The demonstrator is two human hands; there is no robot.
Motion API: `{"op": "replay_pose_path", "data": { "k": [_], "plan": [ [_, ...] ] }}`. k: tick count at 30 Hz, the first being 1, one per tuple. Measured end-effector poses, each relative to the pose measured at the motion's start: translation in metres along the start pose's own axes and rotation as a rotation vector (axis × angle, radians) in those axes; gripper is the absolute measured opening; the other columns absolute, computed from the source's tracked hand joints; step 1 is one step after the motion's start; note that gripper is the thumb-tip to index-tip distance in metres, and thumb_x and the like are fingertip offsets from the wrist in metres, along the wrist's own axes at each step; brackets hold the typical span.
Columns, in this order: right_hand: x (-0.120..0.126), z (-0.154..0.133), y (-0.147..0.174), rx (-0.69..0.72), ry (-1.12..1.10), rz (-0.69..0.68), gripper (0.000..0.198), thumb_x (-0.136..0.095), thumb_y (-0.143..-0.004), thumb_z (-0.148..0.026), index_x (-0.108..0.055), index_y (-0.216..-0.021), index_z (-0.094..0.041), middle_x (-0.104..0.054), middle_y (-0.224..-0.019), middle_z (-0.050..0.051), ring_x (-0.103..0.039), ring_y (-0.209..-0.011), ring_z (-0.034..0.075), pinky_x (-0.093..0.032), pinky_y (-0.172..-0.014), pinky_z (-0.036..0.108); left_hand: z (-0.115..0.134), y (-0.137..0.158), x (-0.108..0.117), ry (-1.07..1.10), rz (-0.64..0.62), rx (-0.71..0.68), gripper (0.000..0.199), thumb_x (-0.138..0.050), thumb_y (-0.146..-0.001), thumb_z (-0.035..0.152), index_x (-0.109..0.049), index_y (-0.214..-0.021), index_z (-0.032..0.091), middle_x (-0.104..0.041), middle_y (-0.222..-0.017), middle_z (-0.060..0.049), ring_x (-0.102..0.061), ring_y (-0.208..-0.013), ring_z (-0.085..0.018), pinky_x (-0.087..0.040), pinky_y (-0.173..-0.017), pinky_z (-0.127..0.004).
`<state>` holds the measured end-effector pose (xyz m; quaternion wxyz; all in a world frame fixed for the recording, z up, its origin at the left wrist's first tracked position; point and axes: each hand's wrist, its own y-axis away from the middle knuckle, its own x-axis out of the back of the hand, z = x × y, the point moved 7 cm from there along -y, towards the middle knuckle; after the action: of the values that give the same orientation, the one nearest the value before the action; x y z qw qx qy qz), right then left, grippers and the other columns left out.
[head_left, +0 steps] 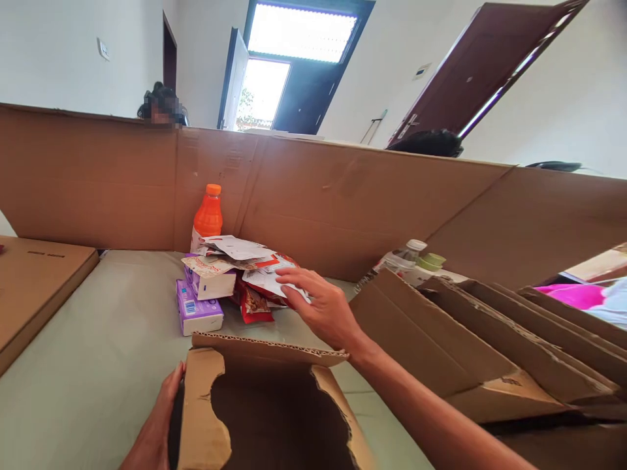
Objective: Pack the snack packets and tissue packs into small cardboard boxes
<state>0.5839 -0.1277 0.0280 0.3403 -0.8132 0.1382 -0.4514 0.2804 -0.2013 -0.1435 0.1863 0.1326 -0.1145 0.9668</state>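
Note:
An open cardboard box [202,398] with wavy-cut flaps stands in front of me, its inside dark. My left hand [164,408] grips the box's left side, its fingers partly hidden. My right hand [321,303] reaches over the far flap with fingers stretched out. Its fingertips are at a white-and-red packet [272,282]; whether they touch it I cannot tell. Other flat packets [238,248] lie piled beside and on top of two purple-and-white boxes [200,310]. Behind the pile stands an orange bottle [209,215] with an orange cap.
A tall cardboard wall [333,202] runs along the table's back. Several cardboard boxes [441,339] crowd the right side, with a clear plastic bottle [409,253] and a green container [431,262] behind them. A flat carton [44,281] lies at left. A person's head [161,104] shows beyond the wall.

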Motion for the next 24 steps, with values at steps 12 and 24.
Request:
{"op": "replay_pose_path", "data": {
  "k": [12, 24],
  "plan": [
    [-0.062, 0.034, -0.1, -0.077, 0.524, -0.326, 0.04, -0.043, -0.093, -0.009, -0.074, -0.117, -0.02, -0.075, -0.121, 0.011, -0.064, -0.11, 0.026, -0.04, -0.087, 0.036, 0.006, -0.007, -0.001, 0.087, -0.072, 0.006, 0.11, -0.07, -0.074, 0.076, -0.022, -0.162, 0.03, -0.026, -0.168, -0.012, -0.023, -0.154, -0.042, -0.024, -0.125, -0.059],
    [-0.045, -0.011, -0.074, 0.075, 0.569, -0.36, 0.035, -0.048, -0.098, -0.018, -0.068, -0.126, -0.017, -0.066, -0.132, 0.016, -0.059, -0.116, 0.028, -0.035, -0.097, 0.039, 0.002, -0.012, 0.003, 0.072, -0.061, -0.058, 0.099, -0.061, -0.081, 0.077, -0.028, -0.161, 0.027, -0.03, -0.167, -0.012, -0.024, -0.155, -0.037, -0.021, -0.127, -0.053]
  ]
}}
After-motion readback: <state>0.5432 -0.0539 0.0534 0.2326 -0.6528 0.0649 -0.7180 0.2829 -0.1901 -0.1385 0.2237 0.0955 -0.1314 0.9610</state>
